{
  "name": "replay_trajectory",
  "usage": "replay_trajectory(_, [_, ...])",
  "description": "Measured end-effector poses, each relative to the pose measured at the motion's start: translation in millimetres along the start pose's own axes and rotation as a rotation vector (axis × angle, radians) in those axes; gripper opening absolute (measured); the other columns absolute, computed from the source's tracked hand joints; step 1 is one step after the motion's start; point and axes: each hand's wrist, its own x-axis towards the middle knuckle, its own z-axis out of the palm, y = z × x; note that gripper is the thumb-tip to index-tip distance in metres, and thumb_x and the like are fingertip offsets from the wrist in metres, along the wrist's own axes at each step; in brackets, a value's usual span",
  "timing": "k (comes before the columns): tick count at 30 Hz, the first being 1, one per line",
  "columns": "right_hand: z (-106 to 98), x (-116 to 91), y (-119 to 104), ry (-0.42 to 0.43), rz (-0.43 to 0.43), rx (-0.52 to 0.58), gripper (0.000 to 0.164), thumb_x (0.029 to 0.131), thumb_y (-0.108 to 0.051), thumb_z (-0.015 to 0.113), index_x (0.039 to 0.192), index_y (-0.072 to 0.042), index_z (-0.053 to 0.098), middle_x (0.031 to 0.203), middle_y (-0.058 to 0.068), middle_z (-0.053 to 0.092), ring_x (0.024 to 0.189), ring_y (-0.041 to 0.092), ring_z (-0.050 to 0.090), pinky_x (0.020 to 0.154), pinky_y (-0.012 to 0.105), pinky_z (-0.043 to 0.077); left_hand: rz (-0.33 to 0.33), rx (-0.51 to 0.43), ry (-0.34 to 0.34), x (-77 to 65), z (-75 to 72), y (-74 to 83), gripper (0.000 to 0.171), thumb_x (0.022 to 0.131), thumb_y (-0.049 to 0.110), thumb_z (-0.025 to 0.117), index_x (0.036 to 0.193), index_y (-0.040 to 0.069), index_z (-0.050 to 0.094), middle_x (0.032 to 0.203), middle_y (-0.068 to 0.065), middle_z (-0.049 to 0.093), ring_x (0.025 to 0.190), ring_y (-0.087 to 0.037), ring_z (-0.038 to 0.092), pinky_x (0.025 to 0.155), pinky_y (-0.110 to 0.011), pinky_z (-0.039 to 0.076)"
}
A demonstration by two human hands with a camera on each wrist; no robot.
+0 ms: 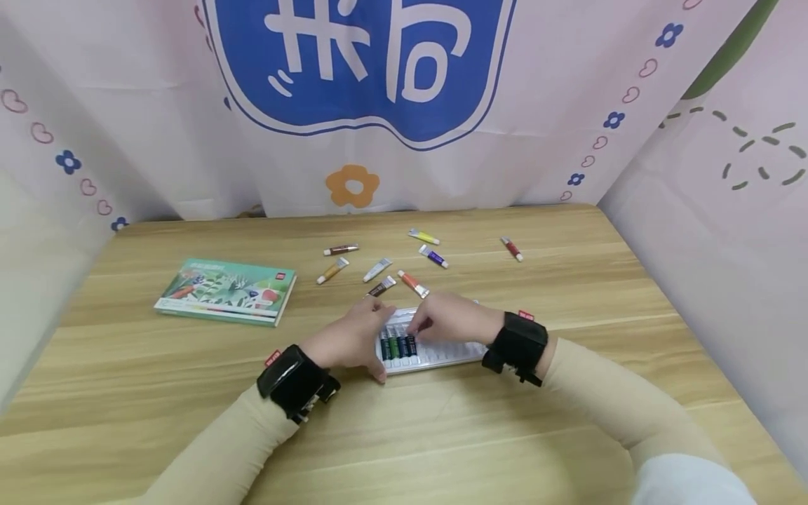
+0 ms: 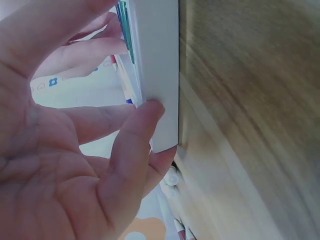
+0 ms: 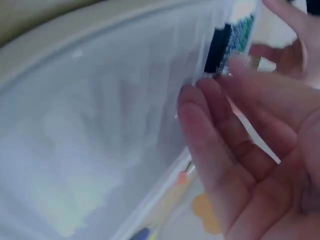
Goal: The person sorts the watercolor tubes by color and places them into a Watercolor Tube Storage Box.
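A white plastic tray (image 1: 445,356) lies on the table, with several dark and green paint tubes (image 1: 394,346) side by side in its left end. My left hand (image 1: 355,335) grips that end; in the left wrist view its fingers and thumb bend round the tray's edge (image 2: 162,55). Over the tray, my right hand (image 1: 456,319) has its fingertips at the upper end of the rightmost dark paint tube (image 1: 412,345). The right wrist view shows thumb and bent fingers pinching at the end of this dark tube (image 3: 217,50), partly covering it. Ridged slots fill the tray's right part.
Behind the tray lie loose tubes: dark brown (image 1: 381,286), orange (image 1: 413,283), silvery white (image 1: 377,270), purple (image 1: 433,257), yellow (image 1: 424,236), ochre (image 1: 332,271) and reddish brown (image 1: 341,250). A red tube (image 1: 512,249) lies farther right. On the left is a green illustrated box (image 1: 227,291).
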Motion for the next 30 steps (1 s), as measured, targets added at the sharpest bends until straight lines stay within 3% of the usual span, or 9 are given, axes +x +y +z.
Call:
replay_trajectory(10, [-9, -3, 4, -0.019, -0.025, 0.022, 0.025, 0.092, 0.005, 0.069, 0.113, -0.006, 0.077, 0.110, 0.003, 0.076, 0.107, 0.017, 0.069, 0.094, 0.029, 0.055, 0.002, -0.001, 0.012, 2.8, -0.6, 3.5, 0.116, 0.058, 0.017, 0.101, 0.155, -0.001, 0.039, 0.149, -0.024, 0.040, 0.133, -0.037, 0.042, 0.110, -0.052, 0.043])
replay_trajectory(19, [-17, 3, 3, -0.065, -0.045, 0.001, 0.023, 0.093, 0.002, 0.070, 0.112, -0.007, 0.078, 0.107, 0.001, 0.075, 0.097, 0.012, 0.067, 0.087, 0.026, 0.056, -0.008, -0.011, 0.004, -0.8, -0.7, 2.0, 0.116, 0.058, 0.018, 0.101, 0.154, -0.001, 0.040, 0.151, -0.025, 0.038, 0.135, -0.038, 0.040, 0.111, -0.053, 0.042])
replay_trajectory(30, [-36, 23, 15, -0.025, -0.082, 0.019, 0.023, 0.091, 0.004, 0.070, 0.111, -0.005, 0.077, 0.105, 0.003, 0.075, 0.095, 0.013, 0.067, 0.089, 0.027, 0.055, -0.013, 0.034, 0.018, -1.2, -1.8, 4.7, 0.116, 0.056, 0.021, 0.102, 0.154, 0.002, 0.042, 0.152, -0.025, 0.038, 0.137, -0.040, 0.037, 0.110, -0.057, 0.041])
